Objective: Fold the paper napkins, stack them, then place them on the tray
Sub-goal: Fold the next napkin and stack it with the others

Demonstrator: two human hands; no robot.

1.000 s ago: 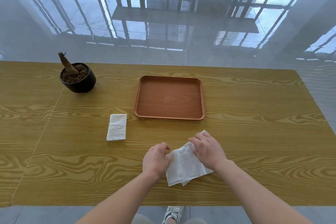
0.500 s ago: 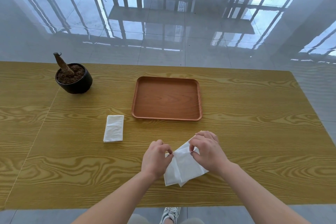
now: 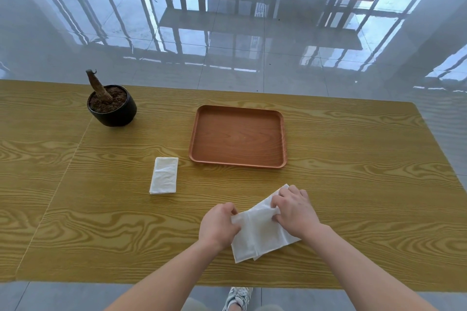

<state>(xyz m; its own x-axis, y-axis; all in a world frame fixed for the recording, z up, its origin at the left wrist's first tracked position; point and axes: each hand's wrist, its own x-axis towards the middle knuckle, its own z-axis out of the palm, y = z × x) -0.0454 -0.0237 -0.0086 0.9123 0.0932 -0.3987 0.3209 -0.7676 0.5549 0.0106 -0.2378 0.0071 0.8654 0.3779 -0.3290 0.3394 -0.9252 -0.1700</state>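
We see left hand (image 3: 218,225) and right hand (image 3: 295,210) both pinching white paper napkin (image 3: 260,233) on wooden table (image 3: 353,184) (folded napkin (image 3: 164,176) lies near tray (image 3: 237,136)).

Two bare forearms are reaching forward and converging. The left hand (image 3: 219,226) is curling knuckles-up, fingers pinching inward. The right hand (image 3: 294,208) is lying palm-down, its fingers (image 3: 278,201) bending toward the left hand.

White napkins (image 3: 260,232), a reddish-brown tray (image 3: 237,165), a black pot (image 3: 113,115), yellow wood-grain table (image 3: 353,184).
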